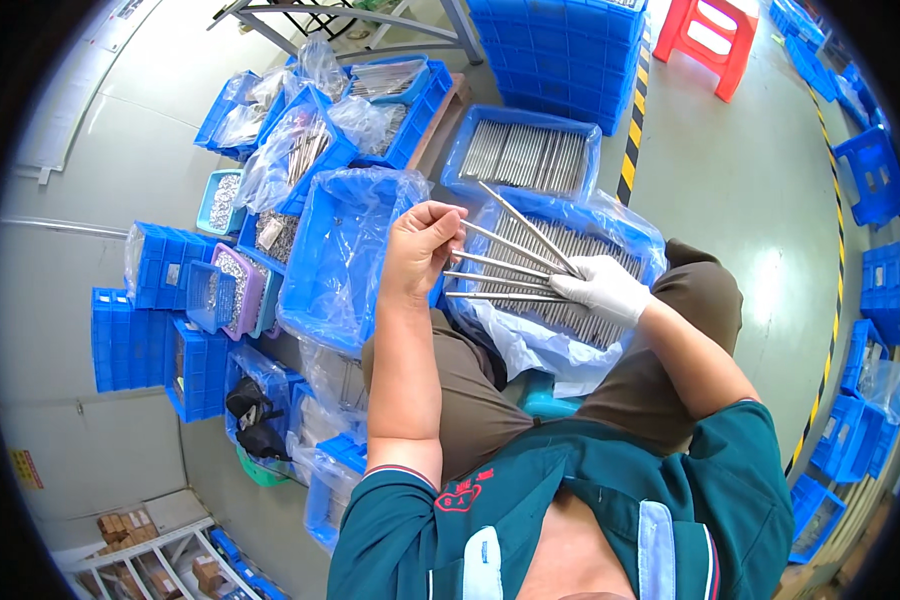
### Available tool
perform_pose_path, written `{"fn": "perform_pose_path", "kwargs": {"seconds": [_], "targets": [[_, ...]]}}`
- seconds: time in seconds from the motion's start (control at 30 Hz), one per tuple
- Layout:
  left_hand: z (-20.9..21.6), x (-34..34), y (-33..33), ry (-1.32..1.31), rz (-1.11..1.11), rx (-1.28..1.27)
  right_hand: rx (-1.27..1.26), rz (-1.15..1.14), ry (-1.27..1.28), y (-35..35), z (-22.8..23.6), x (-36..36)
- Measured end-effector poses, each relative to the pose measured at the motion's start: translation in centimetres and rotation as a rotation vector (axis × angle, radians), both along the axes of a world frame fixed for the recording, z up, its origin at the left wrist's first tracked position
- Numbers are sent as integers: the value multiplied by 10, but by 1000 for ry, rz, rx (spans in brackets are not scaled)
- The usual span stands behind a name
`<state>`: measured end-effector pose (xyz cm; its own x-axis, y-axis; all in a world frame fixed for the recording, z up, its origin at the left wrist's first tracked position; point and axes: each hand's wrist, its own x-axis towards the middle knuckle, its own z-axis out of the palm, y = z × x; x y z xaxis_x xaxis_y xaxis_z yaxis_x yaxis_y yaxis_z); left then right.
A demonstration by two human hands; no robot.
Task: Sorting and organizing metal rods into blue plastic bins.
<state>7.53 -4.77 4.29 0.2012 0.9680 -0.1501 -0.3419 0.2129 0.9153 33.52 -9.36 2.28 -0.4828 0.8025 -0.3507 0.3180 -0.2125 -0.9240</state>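
My right hand [602, 290], in a white glove, grips several thin metal rods [515, 247] by one end, and they fan out toward the left. My bare left hand [425, 248] has its fingers curled, with thumb and forefinger closed at the far end of one of these rods. Below both hands lies a blue crate [653, 238], lined with clear plastic and white sheeting, with rows of similar rods in it. Another blue crate of rods [525, 155] stands just beyond it. To the left of my left hand is a plastic-lined blue crate [315, 250] with its bottom showing.
Stacked blue crates [560, 65] rise at the back, near a red stool [708, 45]. On the left are more crates [130, 340] and small bins of metal parts [225, 200]. Yellow-black tape [632, 150] marks the floor, and further crates [870, 175] line the right side.
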Motion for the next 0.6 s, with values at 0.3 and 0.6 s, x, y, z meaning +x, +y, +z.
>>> {"fn": "perform_pose_path", "kwargs": {"seconds": [0.3, 0.6], "targets": [[-2, 17, -5, 2, -57, -39, -100, 6, 67, -1, -2, -1], [11, -12, 6, -5, 121, 156, -141, 139, 152, -1, -2, 3]]}}
